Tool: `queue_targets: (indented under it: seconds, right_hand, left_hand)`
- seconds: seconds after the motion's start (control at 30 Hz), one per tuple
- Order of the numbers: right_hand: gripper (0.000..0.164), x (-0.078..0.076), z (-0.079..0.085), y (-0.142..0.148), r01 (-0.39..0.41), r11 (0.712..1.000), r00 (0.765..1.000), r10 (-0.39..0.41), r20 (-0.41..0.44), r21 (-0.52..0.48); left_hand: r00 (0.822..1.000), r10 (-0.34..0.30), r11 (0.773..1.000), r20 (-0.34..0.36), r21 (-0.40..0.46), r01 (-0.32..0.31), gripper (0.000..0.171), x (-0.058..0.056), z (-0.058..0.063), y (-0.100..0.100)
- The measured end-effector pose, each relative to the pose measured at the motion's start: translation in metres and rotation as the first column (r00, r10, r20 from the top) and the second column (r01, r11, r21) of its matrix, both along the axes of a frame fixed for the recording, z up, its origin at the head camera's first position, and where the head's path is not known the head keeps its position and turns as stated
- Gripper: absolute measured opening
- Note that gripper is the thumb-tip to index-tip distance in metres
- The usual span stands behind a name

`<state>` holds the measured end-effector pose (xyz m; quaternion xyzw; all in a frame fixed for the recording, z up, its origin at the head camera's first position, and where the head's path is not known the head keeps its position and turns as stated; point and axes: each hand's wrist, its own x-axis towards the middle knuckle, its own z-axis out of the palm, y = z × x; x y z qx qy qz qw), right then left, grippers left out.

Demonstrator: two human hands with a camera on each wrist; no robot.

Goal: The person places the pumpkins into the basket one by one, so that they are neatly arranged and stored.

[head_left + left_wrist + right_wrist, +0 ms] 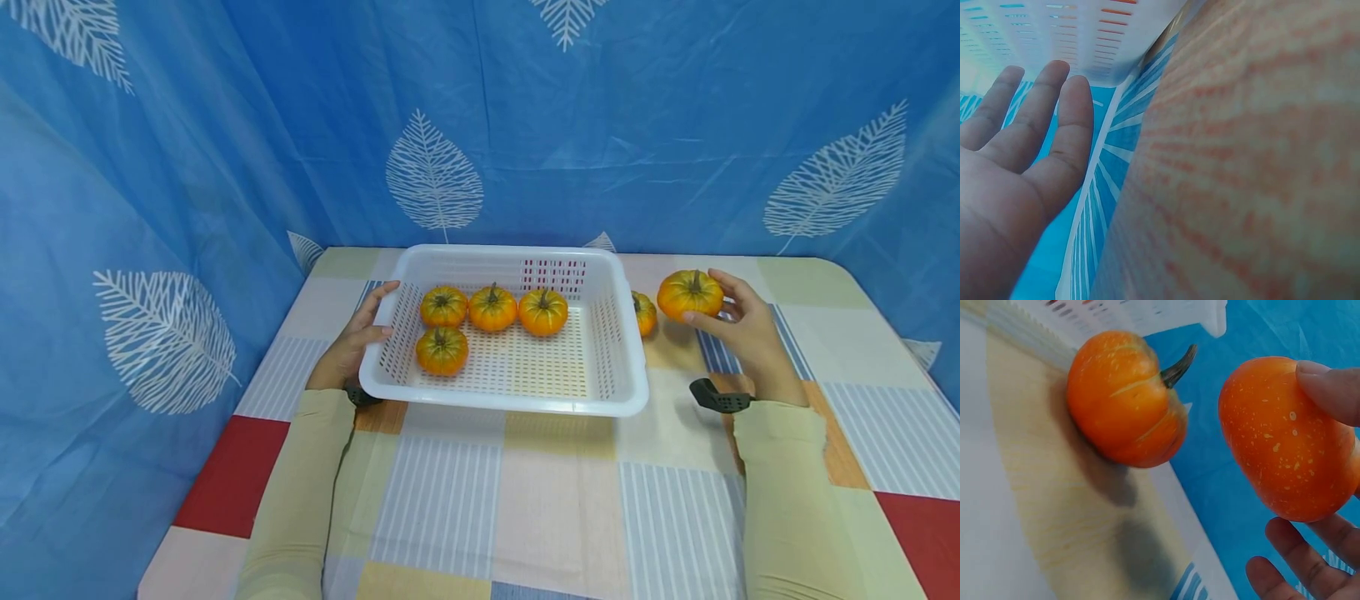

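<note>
My right hand [750, 329] holds a small orange pumpkin [686, 296] between thumb and fingers, raised above the table to the right of the basket. Its speckled underside faces the right wrist view. A second pumpkin [1122, 400] with a curved stem sits on the cloth beside the basket's right wall, partly hidden by it in the head view. At the left end of the white plastic basket [495, 402] is my left hand [352, 342], its fingers extended along the outer wall. Several pumpkins [492, 308] lie inside the basket, toward its left and back.
A patchwork-patterned cloth [555, 517] covers the table. Blue curtains [585, 150] with white leaf prints hang behind it and along the left side. The basket's raised rim stands between the two hands.
</note>
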<state>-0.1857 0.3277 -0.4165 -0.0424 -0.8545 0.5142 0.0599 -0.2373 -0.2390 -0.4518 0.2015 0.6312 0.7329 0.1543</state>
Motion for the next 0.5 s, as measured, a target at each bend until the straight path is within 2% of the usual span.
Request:
queue_targets:
  seconds: [0.5]
  right_hand:
    - [0.082,0.004,0.023,-0.01,-0.074,0.996,0.994,0.077,-0.074,0.042]
  left_hand:
    - [1.0,0.009,1.0,0.001,0.004,-0.009,0.073,0.0,0.001,0.002]
